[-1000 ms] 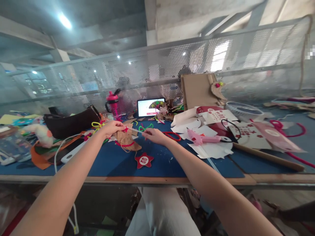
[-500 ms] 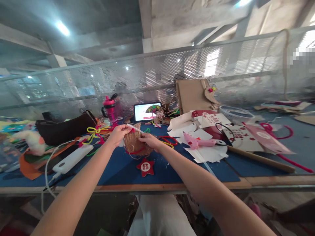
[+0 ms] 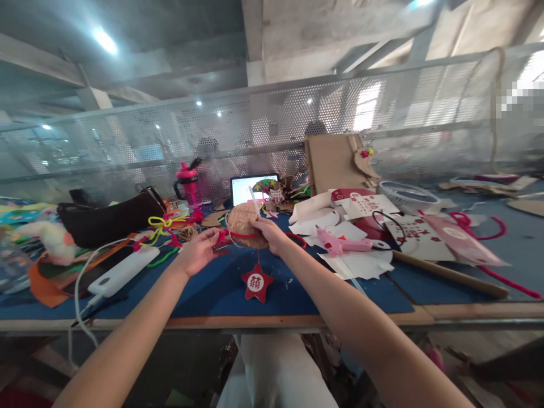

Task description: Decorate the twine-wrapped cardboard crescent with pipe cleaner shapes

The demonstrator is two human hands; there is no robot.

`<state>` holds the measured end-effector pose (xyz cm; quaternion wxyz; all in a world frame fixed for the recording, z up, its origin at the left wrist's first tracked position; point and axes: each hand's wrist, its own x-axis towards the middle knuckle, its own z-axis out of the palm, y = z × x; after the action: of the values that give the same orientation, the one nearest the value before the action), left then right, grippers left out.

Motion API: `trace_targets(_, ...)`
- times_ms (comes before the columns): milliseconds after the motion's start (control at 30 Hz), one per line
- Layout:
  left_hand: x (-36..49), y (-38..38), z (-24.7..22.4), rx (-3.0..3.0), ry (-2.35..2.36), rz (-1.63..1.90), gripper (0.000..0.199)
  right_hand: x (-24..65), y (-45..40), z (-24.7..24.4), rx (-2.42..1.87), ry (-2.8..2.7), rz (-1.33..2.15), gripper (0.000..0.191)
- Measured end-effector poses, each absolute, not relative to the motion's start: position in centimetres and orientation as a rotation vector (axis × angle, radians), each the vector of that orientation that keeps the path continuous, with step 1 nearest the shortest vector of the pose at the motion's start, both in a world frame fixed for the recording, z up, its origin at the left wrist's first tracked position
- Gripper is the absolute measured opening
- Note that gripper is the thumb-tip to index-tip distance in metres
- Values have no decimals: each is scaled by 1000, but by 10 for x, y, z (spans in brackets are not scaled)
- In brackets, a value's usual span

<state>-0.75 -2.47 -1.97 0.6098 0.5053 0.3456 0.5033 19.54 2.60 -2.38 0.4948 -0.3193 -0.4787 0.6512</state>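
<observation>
My right hand (image 3: 268,232) is closed on the right side of a round, twine-wrapped piece (image 3: 243,220). A thin white stick (image 3: 254,199) rises between its thumb and fingers. Across the lower front of the twine runs a red pipe cleaner (image 3: 238,234), whose left end is pinched by my left hand (image 3: 203,249). Below, a red star (image 3: 257,282) with a white round emblem hangs from the piece by a thin cord. How the red stem is fixed behind the twine is hidden.
A pink glue gun (image 3: 340,243) rests on cut white paper at right, near a cardboard tube (image 3: 450,276). At left are a white power bank (image 3: 123,273) with a cable and a dark pouch (image 3: 110,220). A pink bottle (image 3: 189,187) and a tablet (image 3: 242,190) stand behind.
My left hand has left the white stick and moved down-left to the red pipe cleaner. The stick now stands upright in my right hand, and the twine piece is turned, with the star shifted slightly.
</observation>
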Motion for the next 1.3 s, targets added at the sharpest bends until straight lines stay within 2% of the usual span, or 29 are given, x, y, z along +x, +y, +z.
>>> trace_targets(167,1,-30,-25,1251,837,1223,18,189,39,-42,-768,-1492,1145,21)
trace_targets(367,3,-20,-27,1141,1035,1436,30,192,40,-41,-773,-1702,926,30)
trace_targets(467,-8,-15,-22,1027,1006,1463,27,195,36,-35,-785,-1700,936,31)
trace_targets(700,-58,-7,-4,1102,1013,1417,23,205,26,-19,-736,-1525,1203,26)
trace_targets(900,-82,8,-20,1422,1477,1329,36,211,25,-17,-689,-1481,1299,27)
trace_targets(1033,-69,4,-13,1597,1571,1455,40,208,27,-21,-680,-1542,1271,30)
trace_targets(1100,-51,-1,-1,1559,1407,1621,40,205,29,-24,-669,-1587,1235,31)
trace_targets(1200,-15,-5,15,1561,1099,1644,36,201,33,-29,-672,-1679,1134,32)
trace_targets(1300,21,2,24,1732,1085,1646,27,198,35,-33,-705,-1761,1031,30)
